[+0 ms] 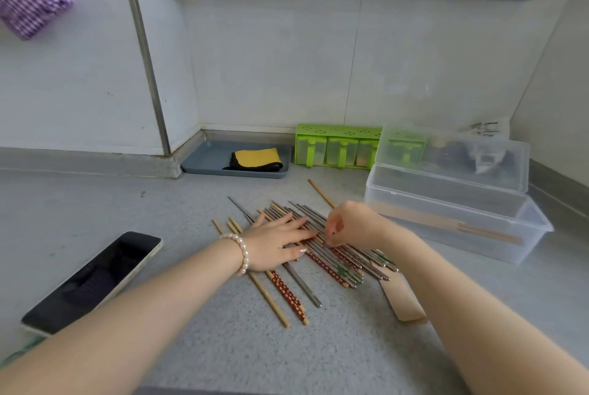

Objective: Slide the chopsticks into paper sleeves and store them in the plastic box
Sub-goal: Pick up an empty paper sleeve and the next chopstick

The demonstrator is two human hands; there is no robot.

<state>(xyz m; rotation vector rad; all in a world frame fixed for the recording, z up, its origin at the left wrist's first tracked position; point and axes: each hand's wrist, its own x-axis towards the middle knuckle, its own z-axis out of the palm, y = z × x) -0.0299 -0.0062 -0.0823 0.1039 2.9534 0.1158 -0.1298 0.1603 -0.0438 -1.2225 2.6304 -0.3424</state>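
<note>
Several chopsticks point(331, 262), metal, bamboo and red-patterned, lie in a loose pile on the grey counter. My left hand point(274, 243), with a pearl bracelet at the wrist, lies flat on the pile with straight fingers. My right hand point(349, 224) hovers over the pile's right part, fingertips curled and pinching a metal chopstick. Tan paper sleeves point(403, 300) lie at the pile's near right. The clear plastic box point(529, 228) stands at the right with its lid up; a sleeved pair lies inside.
A black phone point(92, 280) lies at the left. A grey tray point(204, 161) with a yellow-and-black cloth sits by the back wall. A green spice rack point(334, 146) stands behind the box. One bamboo chopstick point(320, 192) lies apart near the box.
</note>
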